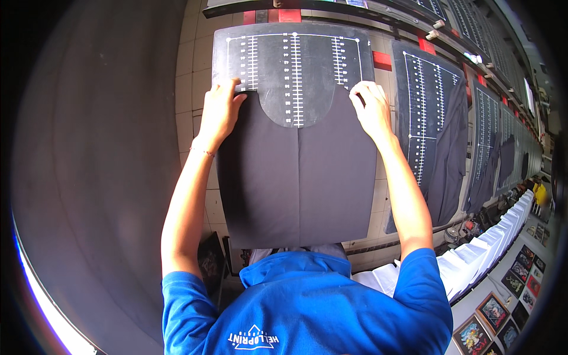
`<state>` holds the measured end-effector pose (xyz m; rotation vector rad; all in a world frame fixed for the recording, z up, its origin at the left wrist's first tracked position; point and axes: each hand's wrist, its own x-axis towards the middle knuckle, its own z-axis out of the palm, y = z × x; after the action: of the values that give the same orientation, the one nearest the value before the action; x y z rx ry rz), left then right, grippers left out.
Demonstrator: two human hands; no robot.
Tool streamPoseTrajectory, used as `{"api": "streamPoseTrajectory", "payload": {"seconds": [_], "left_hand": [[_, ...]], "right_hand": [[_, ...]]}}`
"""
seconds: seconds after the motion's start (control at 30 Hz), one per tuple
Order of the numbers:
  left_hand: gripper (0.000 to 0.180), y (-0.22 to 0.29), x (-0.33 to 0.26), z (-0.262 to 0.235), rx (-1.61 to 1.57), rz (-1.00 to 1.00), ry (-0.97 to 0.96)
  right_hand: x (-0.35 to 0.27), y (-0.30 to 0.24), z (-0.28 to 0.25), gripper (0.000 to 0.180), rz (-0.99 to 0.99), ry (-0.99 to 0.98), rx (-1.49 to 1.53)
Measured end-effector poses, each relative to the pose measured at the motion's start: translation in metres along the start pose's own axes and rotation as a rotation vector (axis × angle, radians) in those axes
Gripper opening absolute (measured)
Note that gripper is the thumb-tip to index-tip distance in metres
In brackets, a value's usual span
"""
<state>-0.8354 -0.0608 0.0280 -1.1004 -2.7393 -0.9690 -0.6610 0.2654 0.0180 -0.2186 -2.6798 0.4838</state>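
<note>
A dark shirt panel (299, 183) with a rounded neckline cut-out lies over a black printing board (272, 65) marked with white ruler lines. A straight crease runs down the panel's middle. At its upper left shoulder corner, my left hand (220, 113) pinches the cloth between thumb and fingers. My right hand (373, 109) grips the opposite shoulder corner, its fingers closed over the cloth edge. The neckline curve frames the central ruler line, and the board's upper part shows bare above the cloth. The panel's lower edge hangs near my waist.
To the right, a second marked board (421, 89) carries another dark cloth piece (447, 160), with more boards in a row beyond. A metal rail (402, 18) runs along the far side. White sheets (473, 257) and framed prints (493, 312) lie at lower right. A wide dark surface (100, 177) fills the left.
</note>
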Motion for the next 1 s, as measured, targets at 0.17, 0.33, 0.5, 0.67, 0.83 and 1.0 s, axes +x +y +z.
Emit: {"api": "streamPoseTrajectory", "payload": {"seconds": [0.17,0.33,0.5,0.67,0.83,1.0], "left_hand": [[0.014,-0.018,-0.002,-0.011,0.047,0.054,-0.077],[0.01,-0.013,0.002,-0.019,-0.011,0.036,-0.11],[0.014,-0.023,0.002,-0.021,0.087,0.069,-0.139],[0.012,-0.008,0.013,-0.024,-0.084,0.01,-0.076],[0.011,-0.027,0.04,-0.016,0.011,0.072,-0.056],[0.011,-0.05,0.05,-0.011,0.029,0.052,-0.051]], "right_hand": [[0.004,0.006,0.004,0.016,0.068,-0.133,0.057],[0.005,0.008,0.002,0.018,0.097,-0.072,0.178],[-0.002,0.007,-0.014,0.008,-0.027,-0.148,0.058],[0.014,0.025,-0.024,0.009,0.144,-0.097,0.249],[0.045,0.034,-0.011,0.012,0.107,-0.056,0.11],[0.062,0.036,0.003,0.015,0.099,-0.077,0.038]]}}
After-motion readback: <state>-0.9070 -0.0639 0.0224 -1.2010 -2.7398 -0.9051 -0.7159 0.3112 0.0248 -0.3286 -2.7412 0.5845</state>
